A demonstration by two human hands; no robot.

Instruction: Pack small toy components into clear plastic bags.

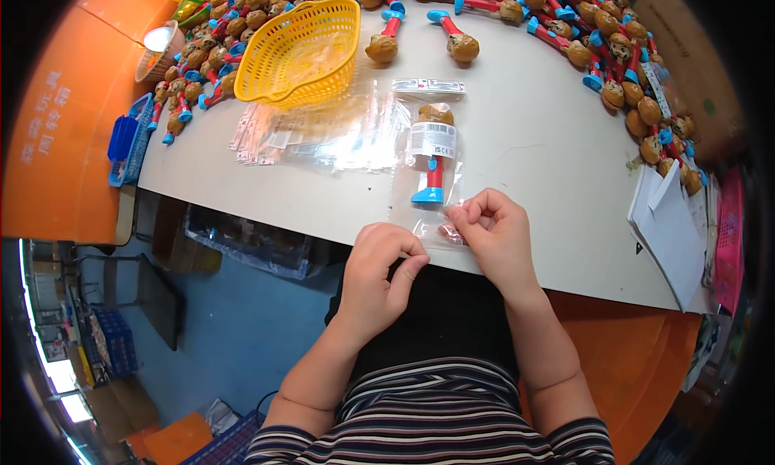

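Observation:
In front of me on the table lies a clear plastic bag (408, 192) with a doll-like toy (434, 174) inside. The toy has a brown head, red body and blue foot, and a white printed label (433, 140) crosses its middle. My left hand (381, 273) is closed at the bag's near left corner, thumb and forefinger pinched on the plastic. On the near right edge, my right hand (499, 237) is also closed, its fingertips pinching the bag. A reddish patch shows by the right fingertips; I cannot tell what it is.
Flat clear bags (323, 138) lie in a spread pile to the left, beside a yellow basket (299, 53). Many similar toys (613, 49) are heaped along the far edge. White papers (666, 223) lie at right, near a cardboard box (694, 69). A blue tray (133, 138) stands at left.

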